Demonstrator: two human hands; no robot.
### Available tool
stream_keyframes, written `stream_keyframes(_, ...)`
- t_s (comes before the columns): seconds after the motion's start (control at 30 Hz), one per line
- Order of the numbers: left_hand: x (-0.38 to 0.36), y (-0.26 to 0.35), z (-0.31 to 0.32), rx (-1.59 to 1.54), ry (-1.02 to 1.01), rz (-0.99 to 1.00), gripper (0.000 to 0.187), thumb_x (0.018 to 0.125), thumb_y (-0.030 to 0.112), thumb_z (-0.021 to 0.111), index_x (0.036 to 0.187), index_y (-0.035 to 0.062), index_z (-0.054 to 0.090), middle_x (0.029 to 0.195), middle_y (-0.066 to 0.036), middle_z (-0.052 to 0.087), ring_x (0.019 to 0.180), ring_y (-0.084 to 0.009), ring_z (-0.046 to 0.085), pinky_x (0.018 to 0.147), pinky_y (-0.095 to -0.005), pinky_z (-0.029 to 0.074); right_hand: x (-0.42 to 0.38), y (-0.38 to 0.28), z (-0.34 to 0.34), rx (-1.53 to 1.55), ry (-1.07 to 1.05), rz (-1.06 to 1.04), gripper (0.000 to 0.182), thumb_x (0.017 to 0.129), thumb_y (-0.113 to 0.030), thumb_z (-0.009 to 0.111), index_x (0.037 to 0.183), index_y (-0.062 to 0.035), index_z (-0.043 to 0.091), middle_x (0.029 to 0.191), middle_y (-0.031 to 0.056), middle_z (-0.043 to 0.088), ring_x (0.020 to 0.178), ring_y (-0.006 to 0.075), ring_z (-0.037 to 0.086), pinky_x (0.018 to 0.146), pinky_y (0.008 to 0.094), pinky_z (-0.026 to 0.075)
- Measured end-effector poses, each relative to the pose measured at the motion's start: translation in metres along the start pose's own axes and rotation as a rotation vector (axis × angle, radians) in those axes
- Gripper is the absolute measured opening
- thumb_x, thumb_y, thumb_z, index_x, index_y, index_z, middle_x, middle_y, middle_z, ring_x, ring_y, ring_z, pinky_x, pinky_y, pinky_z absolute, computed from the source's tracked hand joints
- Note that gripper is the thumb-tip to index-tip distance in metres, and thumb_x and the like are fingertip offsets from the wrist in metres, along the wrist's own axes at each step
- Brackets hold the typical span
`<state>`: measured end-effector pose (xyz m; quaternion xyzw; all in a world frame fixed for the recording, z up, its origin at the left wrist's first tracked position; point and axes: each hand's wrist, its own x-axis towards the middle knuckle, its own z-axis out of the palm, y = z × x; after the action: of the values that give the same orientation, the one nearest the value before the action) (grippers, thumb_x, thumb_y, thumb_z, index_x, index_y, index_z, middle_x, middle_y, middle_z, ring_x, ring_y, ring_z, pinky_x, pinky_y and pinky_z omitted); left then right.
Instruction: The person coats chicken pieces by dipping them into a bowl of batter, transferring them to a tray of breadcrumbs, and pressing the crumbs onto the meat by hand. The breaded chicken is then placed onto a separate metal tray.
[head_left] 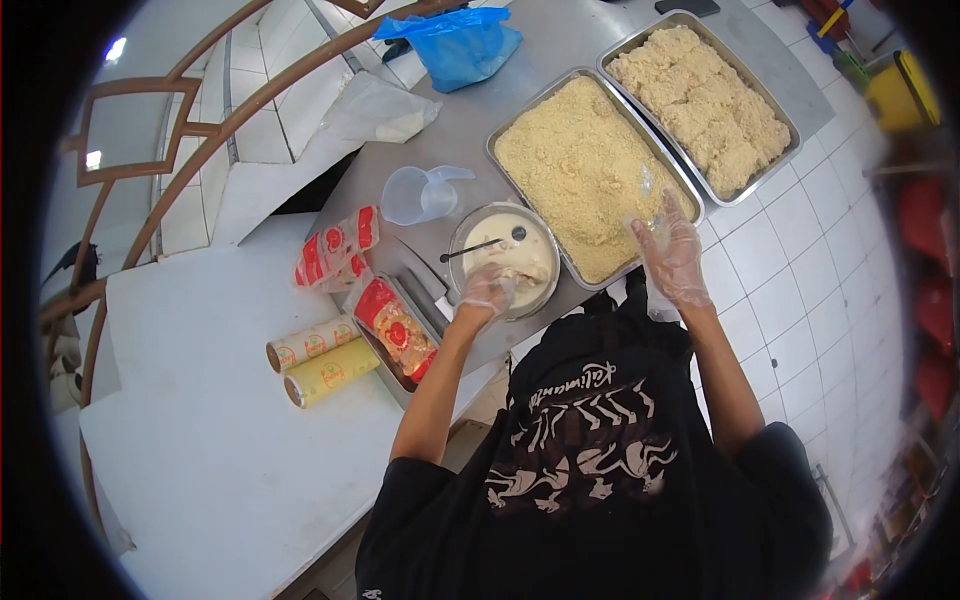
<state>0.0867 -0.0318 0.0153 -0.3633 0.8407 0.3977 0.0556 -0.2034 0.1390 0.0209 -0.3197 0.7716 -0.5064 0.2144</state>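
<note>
My left hand (488,289), in a clear plastic glove, reaches into a round bowl (456,240) of creamy white batter (487,228). Its fingers close around a pale batter-coated piece (524,274), whose kind I cannot make out. A dark-handled utensil (480,247) lies across the bowl. My right hand (674,262), gloved as well, is held with fingers apart at the near right edge of a metal tray (508,170) filled with yellowish breadcrumbs (585,165); nothing shows in it. Beyond stands a second tray (775,172) full of crumb-coated pieces (700,105).
A clear measuring jug (408,196), a knife (432,290), red-and-white packets (338,247) and a tray with a red food pack (397,328) lie left of the bowl. Two film rolls (330,372) rest on the white surface. A blue bag (455,48) stands at the back.
</note>
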Motion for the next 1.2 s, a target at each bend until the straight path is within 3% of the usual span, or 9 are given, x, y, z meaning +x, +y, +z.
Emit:
stream_keyframes(0.1, -0.016, 0.007, -0.015, -0.273, 0.117, -0.194, 0.034, 0.089, 0.028, 0.064, 0.110, 0.0013, 0.067, 0.104, -0.019, 0.070, 0.098, -0.0346, 0.064, 0.089, -0.0404, 0.051, -0.002, 0.003, 0.001, -0.029, -0.005, 0.018, 0.074, 0.087, -0.031, 0.071, 0.137, 0.0157, 0.042, 0.134, 0.0357, 0.052, 0.130, 0.0413, 0.051, 0.109, 0.0403, 0.039)
stream_keyframes(0.2, -0.017, -0.014, -0.028, 0.275, -0.130, -0.245, 0.036, 0.091, 0.023, 0.056, 0.119, 0.0036, 0.066, 0.117, -0.017, 0.067, 0.104, -0.0290, 0.064, 0.092, -0.0358, 0.050, -0.002, 0.003, 0.003, -0.040, -0.028, 0.013, 0.075, 0.087, -0.032, 0.071, 0.138, 0.0154, 0.042, 0.135, 0.0358, 0.051, 0.131, 0.0413, 0.050, 0.110, 0.0405, 0.038)
stream_keyframes(0.3, -0.025, -0.021, -0.029, 0.184, 0.056, -0.205, 0.030, 0.092, 0.027, 0.061, 0.106, 0.0019, 0.067, 0.100, -0.013, 0.071, 0.092, -0.0313, 0.065, 0.086, -0.0367, 0.052, 0.000, 0.002, 0.005, -0.048, -0.053, 0.001, 0.075, 0.088, -0.032, 0.070, 0.139, 0.0152, 0.041, 0.136, 0.0357, 0.050, 0.131, 0.0414, 0.049, 0.111, 0.0406, 0.037)
stream_keyframes(0.37, -0.027, -0.012, -0.028, -0.231, 0.181, -0.513, 0.028, 0.092, 0.027, 0.060, 0.104, 0.0024, 0.067, 0.100, -0.015, 0.071, 0.091, -0.0312, 0.066, 0.083, -0.0362, 0.052, 0.002, 0.001, 0.007, -0.050, -0.066, -0.001, 0.076, 0.088, -0.032, 0.070, 0.139, 0.0151, 0.041, 0.136, 0.0356, 0.050, 0.132, 0.0414, 0.049, 0.111, 0.0406, 0.037)
stream_keyframes(0.5, -0.029, -0.043, -0.015, -0.099, 0.295, -0.249, 0.026, 0.093, 0.025, 0.058, 0.104, 0.0029, 0.067, 0.098, -0.018, 0.070, 0.089, -0.0321, 0.066, 0.078, -0.0362, 0.051, 0.003, -0.002, 0.006, -0.013, -0.083, 0.014, 0.076, 0.088, -0.033, 0.070, 0.140, 0.0149, 0.040, 0.137, 0.0351, 0.049, 0.133, 0.0406, 0.048, 0.112, 0.0395, 0.036)
stream_keyframes(0.7, -0.025, -0.001, -0.025, -0.043, 0.220, -0.571, 0.021, 0.085, 0.017, 0.064, 0.099, 0.0029, 0.068, 0.097, -0.022, 0.068, 0.091, -0.0361, 0.065, 0.078, -0.0410, 0.051, 0.001, 0.002, 0.006, -0.011, -0.099, 0.012, 0.077, 0.088, -0.033, 0.070, 0.140, 0.0150, 0.040, 0.138, 0.0350, 0.049, 0.133, 0.0395, 0.048, 0.112, 0.0389, 0.036)
stream_keyframes(0.77, -0.023, -0.025, -0.011, 0.042, 0.316, -0.085, 0.022, 0.077, 0.016, 0.066, 0.093, 0.0020, 0.068, 0.093, -0.022, 0.066, 0.090, -0.0396, 0.063, 0.079, -0.0456, 0.051, 0.000, 0.006, 0.008, -0.026, -0.100, -0.004, 0.077, 0.088, -0.033, 0.070, 0.140, 0.0150, 0.040, 0.138, 0.0351, 0.049, 0.133, 0.0396, 0.048, 0.111, 0.0389, 0.036)
stream_keyframes(0.87, -0.013, -0.024, 0.015, 0.303, 0.278, 0.082, 0.022, 0.073, 0.014, 0.066, 0.090, 0.0006, 0.069, 0.088, -0.022, 0.064, 0.086, -0.0424, 0.061, 0.079, -0.0485, 0.050, -0.002, 0.005, 0.011, -0.049, -0.133, 0.027, 0.078, 0.087, -0.033, 0.070, 0.140, 0.0151, 0.040, 0.136, 0.0355, 0.050, 0.132, 0.0401, 0.049, 0.110, 0.0392, 0.038)
stream_keyframes(1.2, -0.026, -0.009, 0.005, -0.003, 0.300, -0.066, 0.023, 0.079, 0.005, 0.064, 0.101, -0.0001, 0.068, 0.096, -0.018, 0.069, 0.090, -0.0321, 0.066, 0.081, -0.0387, 0.053, -0.004, -0.003, 0.005, 0.011, -0.139, 0.036, 0.078, 0.088, -0.032, 0.070, 0.141, 0.0162, 0.038, 0.135, 0.0367, 0.051, 0.131, 0.0384, 0.050, 0.110, 0.0374, 0.037)
